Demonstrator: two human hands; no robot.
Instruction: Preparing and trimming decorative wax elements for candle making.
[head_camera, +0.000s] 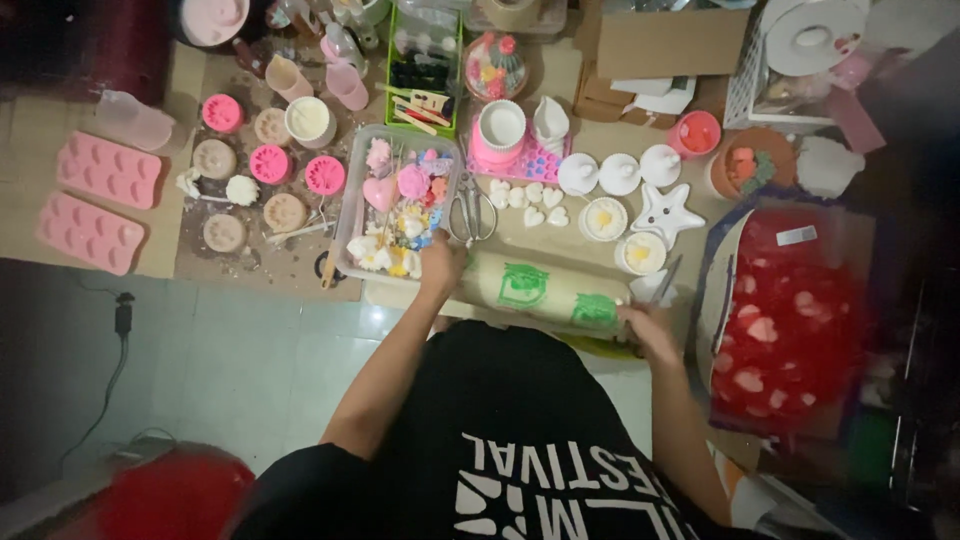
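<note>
A long beige roll with green printed patches (545, 290) lies across in front of me. My left hand (441, 266) grips its left end, next to a clear tray of small coloured shapes (352, 215). At the roll's right end is my right hand (648, 330), closed on that end. A thin blade-like tool (667, 280) sticks up just above the right hand; whether the hand holds it cannot be told.
White heart, star and round casts (620, 195), scissors (470, 215), pink silicone moulds (95, 200), round pink and beige moulds (268, 165) and cups lie beyond. A red heart-patterned bag (790, 320) sits right. Tiled floor and a cable (122, 320) are left.
</note>
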